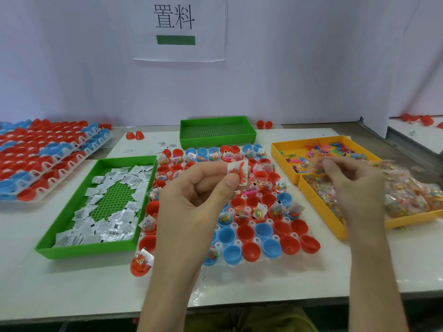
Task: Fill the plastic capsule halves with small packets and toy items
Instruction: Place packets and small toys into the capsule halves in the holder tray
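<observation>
Filling capsule halves (263, 232) at frame centre.
Left hand (196, 207) centre, thumb and fingers pinching orange toy (240, 174) with white packet (231, 167); right hand (357, 188) blurred above yellow tray (320, 208), grip unclear.

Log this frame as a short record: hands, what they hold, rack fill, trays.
left hand: pinches white packet and orange toy above the rack
right hand: pinches a bead packet; blurred
halves: red and blue; far rows mostly filled, near rows mostly empty
green tray: left of rack, holds packet pile
far yellow tray: toys
near yellow tray: bead packets
</observation>
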`<act>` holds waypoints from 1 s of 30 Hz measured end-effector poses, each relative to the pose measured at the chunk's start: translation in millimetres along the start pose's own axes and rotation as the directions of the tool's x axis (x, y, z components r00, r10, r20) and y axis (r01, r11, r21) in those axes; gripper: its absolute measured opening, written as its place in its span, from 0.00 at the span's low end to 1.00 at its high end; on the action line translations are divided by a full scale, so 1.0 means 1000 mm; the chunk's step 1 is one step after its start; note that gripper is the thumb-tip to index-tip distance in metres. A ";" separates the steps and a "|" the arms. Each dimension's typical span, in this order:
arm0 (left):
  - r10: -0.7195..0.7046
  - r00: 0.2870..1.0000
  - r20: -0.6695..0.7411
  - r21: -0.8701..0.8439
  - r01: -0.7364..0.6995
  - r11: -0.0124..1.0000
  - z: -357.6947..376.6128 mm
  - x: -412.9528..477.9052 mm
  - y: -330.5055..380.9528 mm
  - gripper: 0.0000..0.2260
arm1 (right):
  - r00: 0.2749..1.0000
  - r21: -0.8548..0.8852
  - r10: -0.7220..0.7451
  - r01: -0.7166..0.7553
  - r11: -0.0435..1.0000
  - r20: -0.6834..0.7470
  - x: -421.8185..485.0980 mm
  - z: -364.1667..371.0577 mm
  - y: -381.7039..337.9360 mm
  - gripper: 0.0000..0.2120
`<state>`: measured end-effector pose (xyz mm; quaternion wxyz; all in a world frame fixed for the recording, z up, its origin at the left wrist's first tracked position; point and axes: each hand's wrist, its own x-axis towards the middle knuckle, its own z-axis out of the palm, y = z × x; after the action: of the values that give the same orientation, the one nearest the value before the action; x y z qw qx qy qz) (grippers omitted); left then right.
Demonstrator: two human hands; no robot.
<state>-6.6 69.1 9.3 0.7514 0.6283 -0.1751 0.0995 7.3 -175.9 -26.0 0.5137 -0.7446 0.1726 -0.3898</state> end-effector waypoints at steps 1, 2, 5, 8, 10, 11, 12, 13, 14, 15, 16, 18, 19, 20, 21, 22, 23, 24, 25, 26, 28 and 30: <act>0.000 1.000 0.003 0.014 0.000 1.000 0.000 0.000 0.000 0.10 | 0.995 0.057 0.005 -0.011 0.998 0.104 -0.004 0.004 -0.009 0.10; 0.005 1.000 0.011 0.029 -0.005 1.000 0.000 0.000 0.000 0.09 | 0.978 0.119 -0.001 -0.025 0.993 0.209 -0.009 0.009 -0.019 0.10; 0.018 1.000 0.025 0.046 -0.019 0.999 -0.001 0.000 0.001 0.08 | 0.910 0.296 -0.097 -0.029 0.955 0.404 -0.026 0.020 -0.050 0.10; 0.043 0.998 0.036 0.064 -0.045 0.997 -0.004 0.000 0.002 0.07 | 0.848 0.400 -0.216 0.004 0.916 0.485 -0.042 0.028 -0.074 0.09; 0.061 0.997 0.043 0.081 -0.064 0.995 -0.005 0.000 0.002 0.06 | 0.815 0.423 -0.255 0.013 0.906 0.521 -0.049 0.031 -0.083 0.09; 0.071 0.997 0.041 0.086 -0.074 0.994 -0.006 0.001 0.001 0.07 | 0.804 0.429 -0.265 0.014 0.903 0.532 -0.051 0.031 -0.085 0.08; 0.079 0.996 0.031 0.086 -0.081 0.993 -0.006 0.000 0.001 0.07 | 0.797 0.435 -0.272 0.014 0.900 0.539 -0.052 0.031 -0.086 0.08; 0.084 0.996 0.014 0.079 -0.084 0.993 -0.007 0.001 0.001 0.08 | 0.791 0.441 -0.275 0.008 0.898 0.546 -0.052 0.031 -0.087 0.08; 0.087 0.996 -0.003 0.072 -0.087 0.994 -0.007 0.001 0.001 0.09 | 0.787 0.441 -0.275 0.004 0.897 0.552 -0.053 0.031 -0.087 0.08; 0.093 0.996 -0.012 0.069 -0.092 0.993 -0.008 0.001 0.001 0.10 | 0.784 0.439 -0.273 0.001 0.898 0.558 -0.053 0.030 -0.088 0.08; 0.099 0.995 -0.013 0.071 -0.098 0.993 -0.008 0.001 0.001 0.10 | 0.781 0.433 -0.271 0.001 0.901 0.562 -0.053 0.030 -0.087 0.08; 0.110 0.994 -0.010 0.081 -0.109 0.991 -0.009 0.000 0.001 0.09 | 0.778 0.424 -0.262 -0.006 0.906 0.572 -0.053 0.029 -0.088 0.06; 0.114 0.993 -0.010 0.089 -0.112 0.990 -0.009 0.000 0.001 0.08 | 0.773 0.419 -0.258 -0.011 0.908 0.580 -0.053 0.029 -0.088 0.04; 0.115 0.993 -0.013 0.098 -0.113 0.989 -0.010 0.000 0.001 0.08 | 0.768 0.409 -0.253 -0.013 0.912 0.589 -0.053 0.028 -0.088 0.05; 0.116 0.993 -0.015 0.105 -0.114 0.988 -0.010 0.000 0.001 0.08 | 0.757 0.401 -0.249 -0.018 0.916 0.604 -0.053 0.027 -0.090 0.08; 0.115 0.993 -0.013 0.108 -0.113 0.988 -0.011 0.000 0.001 0.07 | 0.745 0.393 -0.250 -0.017 0.920 0.618 -0.053 0.026 -0.090 0.09; 0.112 0.994 -0.008 0.108 -0.110 0.988 -0.011 0.000 0.001 0.08 | 0.737 0.386 -0.248 -0.020 0.922 0.628 -0.053 0.025 -0.091 0.09; 0.107 0.994 -0.001 0.108 -0.106 0.988 -0.011 0.000 0.001 0.08 | 0.732 0.382 -0.245 -0.023 0.924 0.636 -0.054 0.025 -0.091 0.08; 0.102 0.995 0.006 0.107 -0.102 0.989 -0.012 0.000 0.001 0.08 | 0.729 0.381 -0.238 -0.035 0.924 0.642 -0.054 0.025 -0.092 0.08; 0.093 0.996 0.012 0.107 -0.094 0.990 -0.012 0.000 0.000 0.08 | 0.725 0.382 -0.234 -0.044 0.923 0.648 -0.054 0.025 -0.091 0.07; 0.064 0.998 0.029 0.099 -0.067 0.993 -0.014 0.001 0.000 0.08 | 0.706 0.373 -0.233 -0.048 0.926 0.669 -0.053 0.024 -0.089 0.06; 0.037 0.998 0.052 0.095 -0.042 0.995 -0.016 0.001 0.000 0.06 | 0.680 0.351 -0.233 -0.038 0.936 0.695 -0.053 0.023 -0.089 0.07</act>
<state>-3.2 84.6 7.1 0.7137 0.6623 -0.2013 0.1070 -21.9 -90.1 28.8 0.6372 -0.7464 -0.1549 -0.1133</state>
